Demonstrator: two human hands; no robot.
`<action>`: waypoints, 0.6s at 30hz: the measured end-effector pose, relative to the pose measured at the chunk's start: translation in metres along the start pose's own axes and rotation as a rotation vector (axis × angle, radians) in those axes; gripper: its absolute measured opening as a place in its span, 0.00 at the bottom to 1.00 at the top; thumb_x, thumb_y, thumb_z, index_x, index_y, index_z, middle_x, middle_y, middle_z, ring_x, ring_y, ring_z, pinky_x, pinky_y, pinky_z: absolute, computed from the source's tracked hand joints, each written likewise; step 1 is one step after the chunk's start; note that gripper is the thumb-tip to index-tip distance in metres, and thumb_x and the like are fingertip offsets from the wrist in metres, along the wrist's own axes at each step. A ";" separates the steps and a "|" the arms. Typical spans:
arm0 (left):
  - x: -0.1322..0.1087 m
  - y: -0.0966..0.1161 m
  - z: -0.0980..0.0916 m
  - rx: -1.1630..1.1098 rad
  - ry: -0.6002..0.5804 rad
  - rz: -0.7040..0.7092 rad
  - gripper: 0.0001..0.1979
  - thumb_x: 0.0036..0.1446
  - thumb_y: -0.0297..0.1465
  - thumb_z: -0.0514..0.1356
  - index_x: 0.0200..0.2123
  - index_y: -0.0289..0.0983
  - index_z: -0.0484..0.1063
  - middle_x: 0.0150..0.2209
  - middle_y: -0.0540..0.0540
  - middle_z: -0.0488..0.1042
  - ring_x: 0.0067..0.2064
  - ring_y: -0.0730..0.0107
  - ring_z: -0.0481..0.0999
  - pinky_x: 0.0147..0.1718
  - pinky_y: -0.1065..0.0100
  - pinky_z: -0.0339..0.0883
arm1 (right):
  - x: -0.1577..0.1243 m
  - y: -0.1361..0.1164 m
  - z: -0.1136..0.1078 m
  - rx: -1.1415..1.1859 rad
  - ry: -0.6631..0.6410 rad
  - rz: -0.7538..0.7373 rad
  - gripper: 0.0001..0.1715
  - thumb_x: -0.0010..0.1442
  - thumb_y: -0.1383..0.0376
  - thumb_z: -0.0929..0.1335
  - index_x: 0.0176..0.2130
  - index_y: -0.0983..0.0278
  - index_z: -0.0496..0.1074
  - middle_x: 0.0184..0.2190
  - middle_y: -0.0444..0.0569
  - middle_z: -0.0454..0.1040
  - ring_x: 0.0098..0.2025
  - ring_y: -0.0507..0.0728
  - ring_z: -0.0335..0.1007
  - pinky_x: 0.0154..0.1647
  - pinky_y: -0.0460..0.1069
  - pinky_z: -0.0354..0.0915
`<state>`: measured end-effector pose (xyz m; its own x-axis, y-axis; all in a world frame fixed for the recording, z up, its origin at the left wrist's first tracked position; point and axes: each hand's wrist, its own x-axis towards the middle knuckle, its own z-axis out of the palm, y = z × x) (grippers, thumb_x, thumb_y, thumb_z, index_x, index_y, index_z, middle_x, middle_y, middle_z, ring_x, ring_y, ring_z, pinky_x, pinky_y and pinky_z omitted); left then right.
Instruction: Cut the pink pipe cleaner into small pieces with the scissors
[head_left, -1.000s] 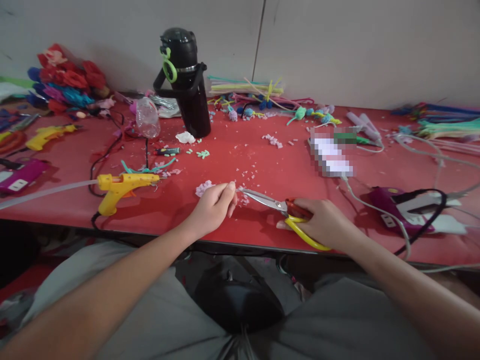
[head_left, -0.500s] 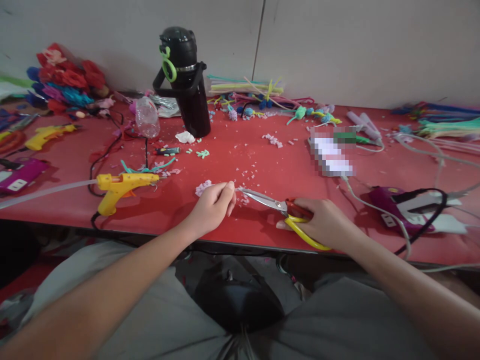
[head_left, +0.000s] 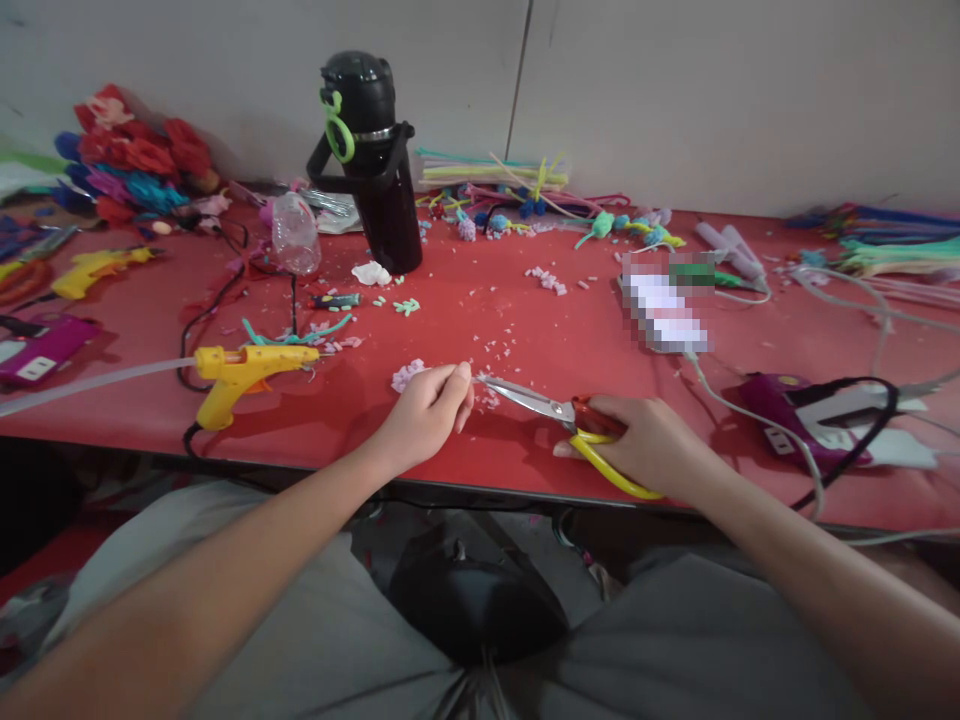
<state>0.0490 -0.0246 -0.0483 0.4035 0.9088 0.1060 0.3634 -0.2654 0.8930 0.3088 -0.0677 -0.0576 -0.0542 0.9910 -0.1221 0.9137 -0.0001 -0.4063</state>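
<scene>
My right hand (head_left: 649, 440) is wrapped round a pair of scissors (head_left: 529, 398) with one red and one yellow handle loop. Their blades look nearly closed and point left, tips just short of my left hand (head_left: 431, 410). Thumb and fingers of that left hand are pinched together. A tiny pale bit shows between its fingertips and the scissor tips, too small to name. Partly hidden behind the left hand lies a small pile of pink fuzzy pieces (head_left: 407, 375). Fine pale clippings (head_left: 495, 347) are scattered on the red table (head_left: 450, 455) around the blade tips.
A yellow hot glue gun (head_left: 240, 375) with a glue stick lies to the left. Behind stand a black bottle (head_left: 382, 200) and a clear plastic container (head_left: 295, 235). Pipe cleaners (head_left: 495, 175) line the wall. To the right are a cabled white device (head_left: 664, 310) and a purple device (head_left: 795, 420).
</scene>
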 end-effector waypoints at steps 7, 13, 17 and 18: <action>-0.001 0.000 0.000 0.023 0.007 -0.003 0.26 0.71 0.34 0.45 0.18 0.38 0.59 0.17 0.52 0.63 0.22 0.75 0.64 0.29 0.71 0.64 | -0.001 0.003 0.002 0.015 0.017 -0.017 0.39 0.46 0.29 0.66 0.21 0.60 0.57 0.18 0.40 0.54 0.23 0.51 0.46 0.22 0.48 0.47; 0.000 0.001 -0.001 0.009 0.011 -0.002 0.26 0.71 0.34 0.45 0.18 0.39 0.58 0.16 0.52 0.63 0.22 0.75 0.64 0.27 0.72 0.63 | -0.003 0.004 0.000 0.024 -0.015 -0.039 0.37 0.48 0.32 0.67 0.23 0.60 0.56 0.19 0.39 0.54 0.24 0.51 0.45 0.24 0.48 0.48; 0.000 0.001 0.000 0.013 0.018 -0.014 0.26 0.72 0.35 0.44 0.18 0.39 0.57 0.15 0.52 0.62 0.21 0.75 0.64 0.26 0.72 0.63 | -0.002 0.005 0.001 0.011 -0.022 -0.033 0.36 0.48 0.33 0.68 0.23 0.60 0.57 0.19 0.39 0.54 0.24 0.51 0.46 0.24 0.48 0.47; -0.001 0.002 0.000 0.016 0.018 -0.018 0.26 0.72 0.35 0.44 0.18 0.39 0.57 0.15 0.52 0.62 0.21 0.75 0.64 0.26 0.72 0.63 | -0.002 0.005 0.001 0.016 -0.017 -0.033 0.36 0.48 0.33 0.68 0.23 0.60 0.56 0.19 0.39 0.53 0.24 0.51 0.45 0.24 0.48 0.47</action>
<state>0.0493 -0.0255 -0.0469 0.3815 0.9192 0.0978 0.3838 -0.2538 0.8878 0.3129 -0.0693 -0.0597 -0.0910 0.9881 -0.1240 0.9047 0.0300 -0.4249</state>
